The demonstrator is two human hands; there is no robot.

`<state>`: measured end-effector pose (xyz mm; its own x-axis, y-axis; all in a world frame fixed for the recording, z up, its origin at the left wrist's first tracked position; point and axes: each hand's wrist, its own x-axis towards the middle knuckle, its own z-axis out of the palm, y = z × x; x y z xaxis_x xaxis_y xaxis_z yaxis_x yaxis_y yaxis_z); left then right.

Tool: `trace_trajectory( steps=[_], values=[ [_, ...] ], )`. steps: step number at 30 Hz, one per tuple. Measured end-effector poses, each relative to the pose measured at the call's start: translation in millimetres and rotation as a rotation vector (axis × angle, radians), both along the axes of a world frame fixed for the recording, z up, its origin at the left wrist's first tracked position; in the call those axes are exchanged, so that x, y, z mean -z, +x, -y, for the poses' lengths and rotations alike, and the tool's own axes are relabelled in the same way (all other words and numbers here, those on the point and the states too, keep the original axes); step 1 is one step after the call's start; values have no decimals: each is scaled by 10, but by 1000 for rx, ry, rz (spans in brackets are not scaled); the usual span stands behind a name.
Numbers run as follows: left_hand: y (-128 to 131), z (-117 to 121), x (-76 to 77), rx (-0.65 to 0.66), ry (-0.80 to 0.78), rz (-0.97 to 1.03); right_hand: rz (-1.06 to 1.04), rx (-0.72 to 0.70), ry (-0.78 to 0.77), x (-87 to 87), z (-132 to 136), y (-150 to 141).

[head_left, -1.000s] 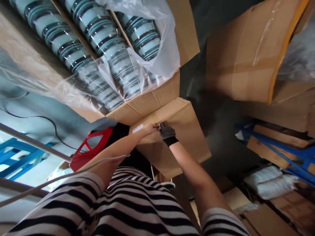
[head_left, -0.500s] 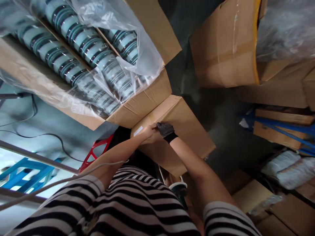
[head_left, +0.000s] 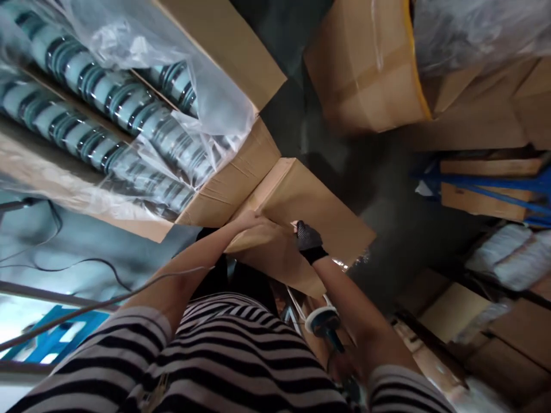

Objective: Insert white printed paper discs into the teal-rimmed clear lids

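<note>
In the head view a brown cardboard carton [head_left: 318, 212] stands in front of me, its near flap [head_left: 262, 246] bowed outward along the top seam. My bare left hand [head_left: 253, 219] is at the seam's left end, fingers closed over the flap's edge. Farther right along that seam, my right hand [head_left: 308, 236], in a dark dotted glove with bare fingertips, is closed in a fist. A small pale tip shows at its fingers; whether it is a fingertip or a held object cannot be made out.
Touching the carton's far left side is a larger open box [head_left: 232, 183] lined with clear plastic, holding rows of stacked glassware [head_left: 116, 103]. A tall carton [head_left: 357, 69] stands far right, near a blue rack [head_left: 495, 183]. A cable [head_left: 167, 278] crosses my left arm.
My hands have moved apart: the right slid rightward along the carton's seam, the left shifted slightly left. The near flap now bows outward. The view has shifted a little.
</note>
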<state>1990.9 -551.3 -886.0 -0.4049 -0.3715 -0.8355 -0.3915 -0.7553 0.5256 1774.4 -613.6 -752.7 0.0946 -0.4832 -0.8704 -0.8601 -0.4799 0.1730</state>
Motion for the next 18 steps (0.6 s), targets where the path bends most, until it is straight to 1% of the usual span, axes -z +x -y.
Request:
trace_trajectory(
  steps=[1, 3, 4, 6, 9, 12, 15, 18],
  values=[
    [18, 92, 37, 77, -16, -3, 11, 30, -7, 91, -6, 122],
    [25, 262, 85, 219, -59, 3, -4, 71, 26, 267, -24, 319],
    [14, 330, 98, 270, -83, 7, -10, 75, 63, 336, -41, 368],
    [-32, 426, 109, 367, -125, 17, -3, 51, 149, 417, -96, 357],
    [-143, 487, 92, 513, -155, 48, 1, 45, 209, 411, -218, 174],
    [-239, 496, 35, 631, -178, 84, 20, 111, 150, 371, -319, 41],
    [-254, 485, -58, 700, -220, 98, 103, 127, 97, 420, -357, 86],
    [-197, 456, -173, 732, -283, 80, 148, 101, 127, 521, -362, 212]
  ],
)
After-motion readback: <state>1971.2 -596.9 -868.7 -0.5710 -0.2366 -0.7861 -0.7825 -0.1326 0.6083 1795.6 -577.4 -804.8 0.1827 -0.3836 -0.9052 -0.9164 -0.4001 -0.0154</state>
